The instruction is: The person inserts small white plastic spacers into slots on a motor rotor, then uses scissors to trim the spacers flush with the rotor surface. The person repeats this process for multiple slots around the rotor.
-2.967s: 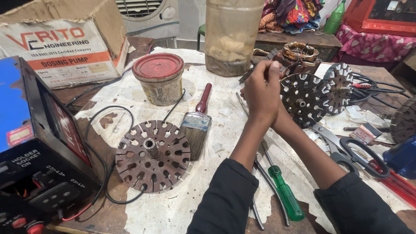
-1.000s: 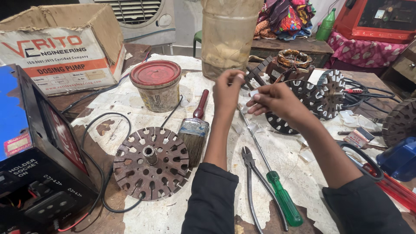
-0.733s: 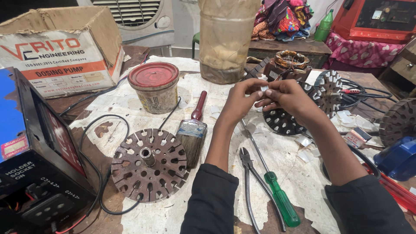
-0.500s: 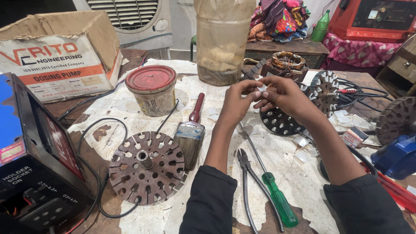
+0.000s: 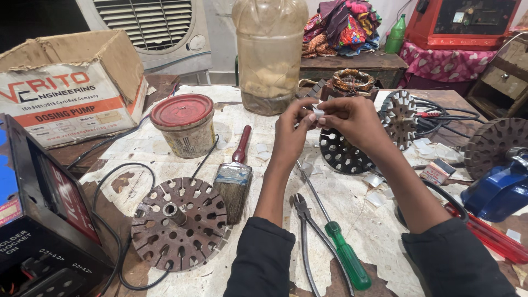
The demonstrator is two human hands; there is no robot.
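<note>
Both hands are raised above the surface, meeting over its far middle. The left hand and the right hand are each narrowed to a fingertip pinch on one small white slip, which sits between the two hands, thumbs and forefingers touching it from either side. The slip is held clear of the surface, in the air above the near edge of a dark slotted stator core that lies flat just beneath the right hand.

Directly below the left forearm lie a green-handled screwdriver and a pair of pliers, side by side, near each other. A paintbrush with a red handle lies left of the left forearm, its bristles just beside a rusty slotted rotor disc. A red-lidded tub stands beyond the brush. A large clouded plastic jar stands behind the hands. More white slips lie scattered on the surface under the right forearm.
</note>
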